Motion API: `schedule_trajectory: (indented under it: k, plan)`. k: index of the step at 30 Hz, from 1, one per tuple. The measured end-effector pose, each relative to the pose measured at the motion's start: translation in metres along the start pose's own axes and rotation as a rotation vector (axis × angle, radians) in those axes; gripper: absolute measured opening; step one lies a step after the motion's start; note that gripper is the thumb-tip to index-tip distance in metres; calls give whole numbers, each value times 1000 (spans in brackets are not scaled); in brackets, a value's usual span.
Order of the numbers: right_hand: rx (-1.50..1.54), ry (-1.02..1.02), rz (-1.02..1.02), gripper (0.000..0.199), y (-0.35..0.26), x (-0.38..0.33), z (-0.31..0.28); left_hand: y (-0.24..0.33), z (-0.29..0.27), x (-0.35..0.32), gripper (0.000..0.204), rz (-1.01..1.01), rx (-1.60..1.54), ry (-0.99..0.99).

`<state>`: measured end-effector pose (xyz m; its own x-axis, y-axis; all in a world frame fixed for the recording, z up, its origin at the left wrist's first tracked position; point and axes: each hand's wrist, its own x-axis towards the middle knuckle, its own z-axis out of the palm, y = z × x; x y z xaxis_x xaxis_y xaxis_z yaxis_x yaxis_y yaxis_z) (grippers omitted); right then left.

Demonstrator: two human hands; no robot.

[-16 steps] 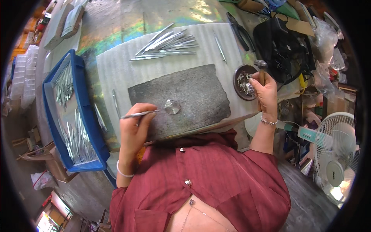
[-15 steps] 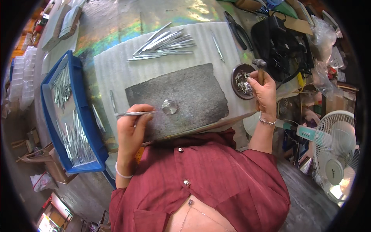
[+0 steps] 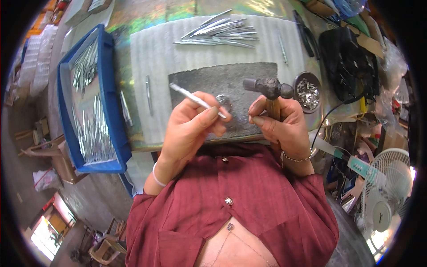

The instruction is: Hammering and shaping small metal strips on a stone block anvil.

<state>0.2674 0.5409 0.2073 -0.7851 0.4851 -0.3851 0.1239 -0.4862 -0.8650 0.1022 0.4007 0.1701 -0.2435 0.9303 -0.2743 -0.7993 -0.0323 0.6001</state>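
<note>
My left hand (image 3: 192,119) pinches a slim silver metal rod (image 3: 189,95), its far end pointing up and to the left. In my right hand (image 3: 284,119) is a hammer (image 3: 267,86), its dark head standing above the fingers and its wooden handle passing through them. The right thumb and index fingertips are pressed together; whether a tiny piece sits between them cannot be made out. Both hands are over the near part of a dark grey slab (image 3: 209,78). Partly hidden behind the left fingers, a round shiny metal block (image 3: 223,101) rests on the slab.
Silver rods lie piled (image 3: 220,33) on white foam sheet (image 3: 151,42). A blue tray (image 3: 116,133) at left holds many more. To the right are a round bowl (image 3: 307,75) of small metal bits, black-handled pliers (image 3: 306,35), a black bag (image 3: 347,62) and a fan (image 3: 384,191).
My right hand has come from the bowl leftward with the hammer, toward my left hand. My left hand has moved right, and its rod now tilts up to the left.
</note>
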Motion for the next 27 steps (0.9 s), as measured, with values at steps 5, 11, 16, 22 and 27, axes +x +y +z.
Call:
schedule_trajectory:
  k: [5,11,16,22,27]
  plan:
    - [-75,-176,-133,17,7,10,20,-3,-2,-1,15,-29,-125,-28]
    - [-78,-83,-106,21,9,13,33,1,-8,-6,15,-41,-118,-39]
    - [-71,-105,-65,21,6,15,34,5,-6,-7,14,5,-55,-16]
    - [-131,-87,-122,19,11,18,34,2,-7,-10,11,96,213,4]
    - [-165,-62,-127,17,11,16,32,2,-9,-4,12,20,-13,-12]
